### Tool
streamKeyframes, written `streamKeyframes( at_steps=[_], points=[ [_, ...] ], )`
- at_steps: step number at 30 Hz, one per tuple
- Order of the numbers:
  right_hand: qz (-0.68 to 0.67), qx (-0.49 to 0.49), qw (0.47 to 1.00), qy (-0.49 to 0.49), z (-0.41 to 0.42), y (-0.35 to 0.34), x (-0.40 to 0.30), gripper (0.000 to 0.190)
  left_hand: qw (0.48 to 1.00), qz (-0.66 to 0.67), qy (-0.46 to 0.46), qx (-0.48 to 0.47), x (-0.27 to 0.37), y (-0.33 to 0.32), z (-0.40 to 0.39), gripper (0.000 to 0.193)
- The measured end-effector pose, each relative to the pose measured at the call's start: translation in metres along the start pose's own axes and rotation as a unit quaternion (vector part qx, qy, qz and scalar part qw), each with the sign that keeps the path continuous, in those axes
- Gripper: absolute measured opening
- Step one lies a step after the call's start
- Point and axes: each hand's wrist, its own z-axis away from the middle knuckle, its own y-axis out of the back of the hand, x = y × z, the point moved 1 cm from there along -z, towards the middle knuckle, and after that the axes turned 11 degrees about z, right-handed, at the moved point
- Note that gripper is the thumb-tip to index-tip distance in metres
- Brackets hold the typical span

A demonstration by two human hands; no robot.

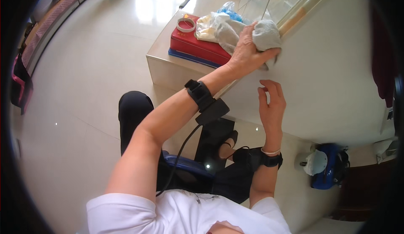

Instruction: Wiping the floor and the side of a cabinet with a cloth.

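Note:
My left hand (247, 49) grips a bunched light grey cloth (266, 34) at the right end of a low ledge, against the wall. Its thumb and fingers spread around the bundle, and a grey-beige part of the cloth (228, 33) hangs to the left over a red box (200, 46). On that box lie a roll of tape (186, 25) and a clear plastic packet (206, 27), with blue plastic (232, 13) behind. My right hand (273, 96) is raised below the left one, near the wall, its fingers loosely curled and apart, holding nothing.
A flat blue item (192, 59) lies under the red box on the pale ledge (157, 49). Behind stand glossy tiles and a wall corner. A bucket (319, 161) and a blue bag (328, 178) are on the floor at right. A cable runs from my left wrist strap.

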Motion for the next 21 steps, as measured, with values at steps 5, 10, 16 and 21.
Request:
streamKeyframes(
  at_steps=[5,10,16,21],
  points=[
    [0.010,-0.009,0.999,-0.042,0.012,0.004,0.037,0.011,0.976,0.105,0.154,0.113,-0.095,0.015,0.089,0.029],
    [-0.036,-0.068,0.996,-0.054,0.007,-0.012,0.032,0.010,0.919,0.039,0.354,0.171,-0.177,0.075,0.195,0.028],
    [0.011,-0.065,0.998,0.016,0.006,-0.016,0.029,0.010,0.879,0.126,0.416,0.195,-0.134,0.036,0.161,0.040],
    [0.011,-0.100,0.995,-0.016,0.008,-0.014,0.020,0.010,0.953,0.093,0.279,0.072,-0.085,0.053,0.125,0.041]
  ],
)
